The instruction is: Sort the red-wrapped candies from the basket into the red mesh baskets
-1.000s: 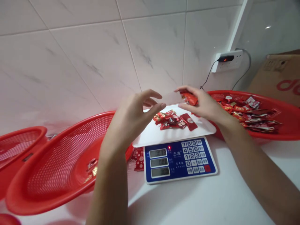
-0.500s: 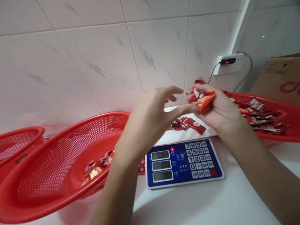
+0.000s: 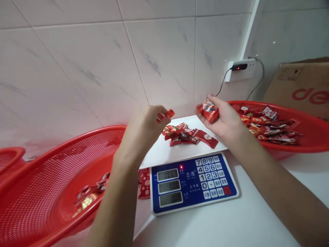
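My left hand [image 3: 147,125] is closed in a pinch on one small red candy [image 3: 169,113], held above the left side of the white scale pan [image 3: 159,152]. My right hand [image 3: 223,118] cups a few red wrapped candies [image 3: 210,109] above the pan's right side. A small heap of red candies [image 3: 189,134] lies on the pan. The blue electronic scale [image 3: 194,181] shows lit displays and a keypad below the pan.
A red mesh basket [image 3: 305,137] full of wrapped candies sits at the right. Another red mesh basket [image 3: 51,192] at the left holds a few candies. A wall socket with a plugged charger [image 3: 239,68] and a cardboard box [image 3: 300,87] stand behind.
My left hand went from open fingers to a pinch on one candy taken from my right hand's bunch. My right hand lifted a few candies and stays over the pan.
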A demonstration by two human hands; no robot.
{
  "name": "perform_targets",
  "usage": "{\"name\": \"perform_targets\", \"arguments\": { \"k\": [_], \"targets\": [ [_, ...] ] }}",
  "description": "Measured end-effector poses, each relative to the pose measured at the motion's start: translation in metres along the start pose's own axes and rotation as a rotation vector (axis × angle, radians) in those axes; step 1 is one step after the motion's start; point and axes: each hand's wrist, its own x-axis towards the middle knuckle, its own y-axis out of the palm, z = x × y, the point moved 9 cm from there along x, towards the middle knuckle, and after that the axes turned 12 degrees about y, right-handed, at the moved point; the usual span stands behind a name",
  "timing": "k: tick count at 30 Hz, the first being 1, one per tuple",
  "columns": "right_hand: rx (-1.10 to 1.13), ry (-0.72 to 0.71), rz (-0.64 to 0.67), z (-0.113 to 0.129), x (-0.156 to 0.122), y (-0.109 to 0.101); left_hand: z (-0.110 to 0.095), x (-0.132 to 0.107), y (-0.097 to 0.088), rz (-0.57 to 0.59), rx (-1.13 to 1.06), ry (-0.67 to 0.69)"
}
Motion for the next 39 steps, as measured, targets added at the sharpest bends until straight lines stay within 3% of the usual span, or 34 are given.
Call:
{"name": "perform_targets", "arguments": {
  "k": [3,5,8,11,14,20,24,26,29,31,35,39],
  "targets": [
    [-0.074,0.03,0.107,0.002,-0.003,0.01,0.006,-0.002,-0.002,0.019,0.003,-0.043],
    [-0.164,0.086,0.212,-0.008,-0.013,0.026,-0.001,-0.002,-0.008,-0.051,-0.061,-0.012],
    [-0.302,0.109,0.37,-0.025,-0.033,0.052,-0.016,-0.001,-0.011,-0.121,-0.226,0.055],
    [-0.359,0.07,0.508,-0.033,-0.05,0.069,-0.027,0.003,-0.003,-0.082,-0.462,0.133],
    [-0.363,0.084,0.597,-0.04,-0.058,0.076,-0.02,0.007,0.001,-0.098,-0.63,0.122],
    [-0.464,0.159,0.485,-0.059,-0.047,0.066,0.011,0.005,-0.002,-0.076,-0.468,-0.068],
    [-0.439,0.166,0.416,-0.058,-0.039,0.061,0.017,0.002,-0.012,-0.137,-0.254,-0.088],
    [-0.358,0.102,0.309,-0.045,-0.034,0.054,0.021,0.001,-0.007,-0.07,-0.15,-0.102],
    [-0.215,-0.01,0.132,-0.022,-0.026,0.037,0.027,-0.001,0.016,0.157,-0.061,-0.119],
    [-0.198,-0.054,0.091,-0.013,-0.024,0.032,0.026,-0.002,0.022,0.207,-0.044,-0.108],
    [-0.328,-0.043,0.193,-0.014,-0.032,0.044,0.002,0.0,0.008,0.011,-0.237,-0.011],
    [-0.372,0.057,0.418,-0.03,-0.057,0.071,-0.028,-0.001,0.006,0.011,-0.561,0.045]
  ]
}}
